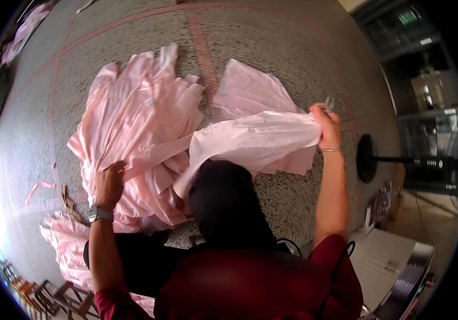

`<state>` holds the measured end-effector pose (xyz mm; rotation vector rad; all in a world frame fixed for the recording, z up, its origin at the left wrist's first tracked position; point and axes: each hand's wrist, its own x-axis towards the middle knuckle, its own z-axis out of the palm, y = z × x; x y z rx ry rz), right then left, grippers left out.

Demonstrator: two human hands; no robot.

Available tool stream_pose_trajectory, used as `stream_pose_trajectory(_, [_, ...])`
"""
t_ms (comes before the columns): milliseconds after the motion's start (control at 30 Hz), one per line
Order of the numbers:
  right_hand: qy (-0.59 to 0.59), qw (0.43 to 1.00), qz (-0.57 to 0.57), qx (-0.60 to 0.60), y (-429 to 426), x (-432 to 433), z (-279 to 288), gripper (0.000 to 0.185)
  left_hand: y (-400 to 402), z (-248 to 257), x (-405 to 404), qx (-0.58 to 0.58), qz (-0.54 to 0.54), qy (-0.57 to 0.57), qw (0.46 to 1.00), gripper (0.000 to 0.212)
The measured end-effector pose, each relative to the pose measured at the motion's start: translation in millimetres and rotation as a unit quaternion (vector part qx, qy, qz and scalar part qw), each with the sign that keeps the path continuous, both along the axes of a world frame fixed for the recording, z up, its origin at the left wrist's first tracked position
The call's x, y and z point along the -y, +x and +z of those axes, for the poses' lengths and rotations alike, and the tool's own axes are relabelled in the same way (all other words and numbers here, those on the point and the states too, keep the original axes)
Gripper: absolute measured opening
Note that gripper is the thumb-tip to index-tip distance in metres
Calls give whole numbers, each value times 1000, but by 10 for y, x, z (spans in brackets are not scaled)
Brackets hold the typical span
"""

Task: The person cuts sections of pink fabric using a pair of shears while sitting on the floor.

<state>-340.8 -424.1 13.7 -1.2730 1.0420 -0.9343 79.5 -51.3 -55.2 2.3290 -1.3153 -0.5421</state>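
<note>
A large heap of pale pink garments (133, 100) lies on the speckled floor in front of me. My left hand (111, 184), with a watch on its wrist, is closed on pink cloth at the heap's near left side. From there a flat pink strip (161, 152) runs towards a lighter pink cloth piece (249, 134). My right hand (326, 126) grips the far end of that piece, stretching it over my knee. Small metal thread snips (328, 105) stick out from the same hand. Beneath the stretched cloth, another pink piece (253, 86) is spread on the floor.
More pink cloth (69, 248) is piled at lower left, near wooden stools (75, 298). A pedestal fan's black base (367, 158) stands right of my right hand. Dark glass-fronted cabinets (428, 136) line the right side, and a cardboard box (382, 256) sits at lower right.
</note>
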Motion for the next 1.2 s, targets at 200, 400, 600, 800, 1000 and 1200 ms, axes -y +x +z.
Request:
stream_pose_trajectory(200, [-41, 980, -47, -188, -655, 197, -609, 17, 557, -107, -426, 71, 44, 109, 990, 17])
stream_pose_trajectory(400, [-115, 870, 79, -473, -972, 168, -1068, 27, 801, 0, -295, -68, 83, 116, 987, 25])
stream_pose_trajectory(600, [-100, 828, 62, -549, -1243, 216, -1560, 27, 501, -49, 432, -112, 139, -8, 984, 39])
stream_pose_trajectory(800, [-67, 777, 54, -624, -1518, 311, -1880, 23, 159, -490, 973, -223, 144, -34, 964, 36])
stream_pose_trajectory(1000, [-171, 735, -43, -655, -1428, 248, -1938, 25, -420, -628, 1328, -267, 134, 13, 954, 40])
stream_pose_trajectory(1200, [-61, 893, 92, -435, -384, -144, -2238, 24, -533, -609, 1413, -306, 127, 22, 943, 41])
